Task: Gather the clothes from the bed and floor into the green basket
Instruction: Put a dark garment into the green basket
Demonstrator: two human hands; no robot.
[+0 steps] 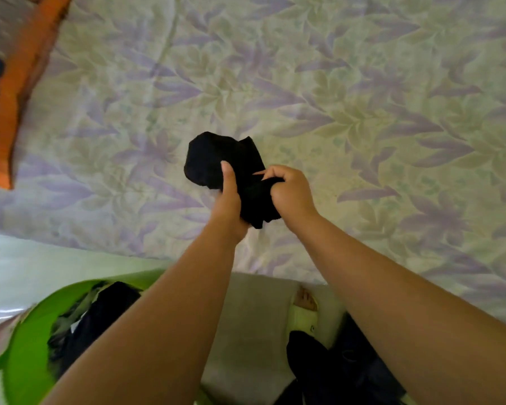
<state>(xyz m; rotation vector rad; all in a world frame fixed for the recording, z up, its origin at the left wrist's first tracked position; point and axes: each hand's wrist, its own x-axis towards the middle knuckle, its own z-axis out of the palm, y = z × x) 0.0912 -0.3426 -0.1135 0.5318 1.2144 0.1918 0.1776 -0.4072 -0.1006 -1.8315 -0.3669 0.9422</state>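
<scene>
Both hands [257, 194] clutch a black garment [216, 159] over the bed [362, 112]; the green basket [27, 346], lower left, already holds clothes.

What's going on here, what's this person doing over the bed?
A person is holding a bunched black garment in both hands above the floral bedsheet. The left hand and the right hand both grip it. A green basket sits at lower left, already holding dark clothes. More dark clothing lies on the floor near the person's foot.
</scene>
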